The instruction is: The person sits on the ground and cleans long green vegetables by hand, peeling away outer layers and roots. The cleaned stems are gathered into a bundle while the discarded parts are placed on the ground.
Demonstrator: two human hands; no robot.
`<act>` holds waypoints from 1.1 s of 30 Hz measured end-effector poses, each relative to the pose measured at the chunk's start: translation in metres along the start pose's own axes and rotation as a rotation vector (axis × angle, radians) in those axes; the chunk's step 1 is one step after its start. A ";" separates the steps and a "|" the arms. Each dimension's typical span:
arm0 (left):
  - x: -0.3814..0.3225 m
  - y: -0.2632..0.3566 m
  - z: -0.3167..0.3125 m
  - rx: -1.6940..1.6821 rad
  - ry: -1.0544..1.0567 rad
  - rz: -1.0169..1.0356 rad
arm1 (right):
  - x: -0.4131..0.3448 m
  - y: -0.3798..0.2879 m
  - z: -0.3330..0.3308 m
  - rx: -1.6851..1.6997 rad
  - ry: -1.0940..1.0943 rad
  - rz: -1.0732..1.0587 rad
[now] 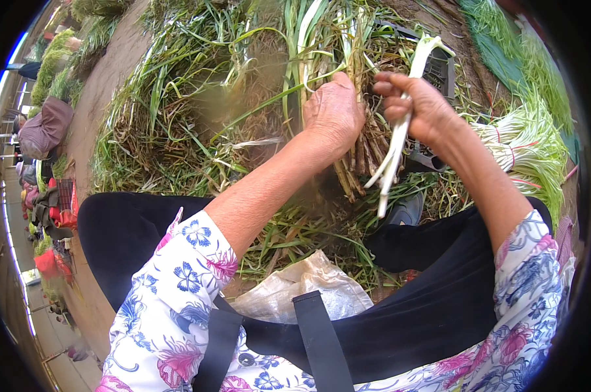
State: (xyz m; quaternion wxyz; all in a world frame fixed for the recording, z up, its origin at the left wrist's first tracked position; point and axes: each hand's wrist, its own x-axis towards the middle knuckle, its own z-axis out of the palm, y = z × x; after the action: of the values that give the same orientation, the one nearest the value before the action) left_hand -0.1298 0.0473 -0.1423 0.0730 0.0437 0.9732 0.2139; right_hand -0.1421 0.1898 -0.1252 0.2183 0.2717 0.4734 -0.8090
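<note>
Over a pile of long green-leaved stalks, my left hand (332, 112) is closed at the bundle of untrimmed stalks (369, 147) with brownish, dirty lower ends; its fingertips are hidden, so what it grips cannot be told. Just right of it, my right hand (415, 103) grips a few clean white stalks (396, 157), pale green at the top, held near upright with their white ends pointing down. Behind the right hand is part of a dark plastic crate (438, 73).
Loose leaves and uncleaned stalks (163, 103) heap up ahead and left. Clean bundles with red ties (516, 147) lie at right, near a green cloth (496, 54). A pale plastic sack (310, 284) lies between my legs, and a shoe (407, 210) shows below the crate. Other people are at far left.
</note>
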 end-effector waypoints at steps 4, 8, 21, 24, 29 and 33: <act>0.016 -0.014 0.003 -0.184 -0.040 -0.076 | 0.006 0.027 0.003 -0.022 -0.027 0.085; 0.022 -0.026 -0.006 -0.525 -0.176 -0.137 | 0.009 0.021 0.005 -0.014 -0.133 0.081; 0.009 -0.032 -0.105 -1.470 -0.519 -0.184 | 0.004 0.030 0.006 -0.259 -0.409 0.097; 0.019 -0.022 -0.084 -1.545 -0.380 -0.554 | 0.005 0.032 0.008 -0.230 -0.417 0.113; 0.039 0.001 -0.081 -1.414 -0.326 -0.579 | 0.005 0.034 0.009 -0.276 -0.391 0.094; 0.056 -0.008 -0.166 -1.722 -0.347 -0.274 | 0.006 0.036 0.007 -0.331 -0.378 0.075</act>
State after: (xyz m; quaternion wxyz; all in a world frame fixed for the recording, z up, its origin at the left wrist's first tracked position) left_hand -0.2116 -0.0211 -0.0035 0.2519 -0.1113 0.4467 0.8512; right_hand -0.1260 0.1670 -0.1496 0.3741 0.0935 0.5396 -0.7484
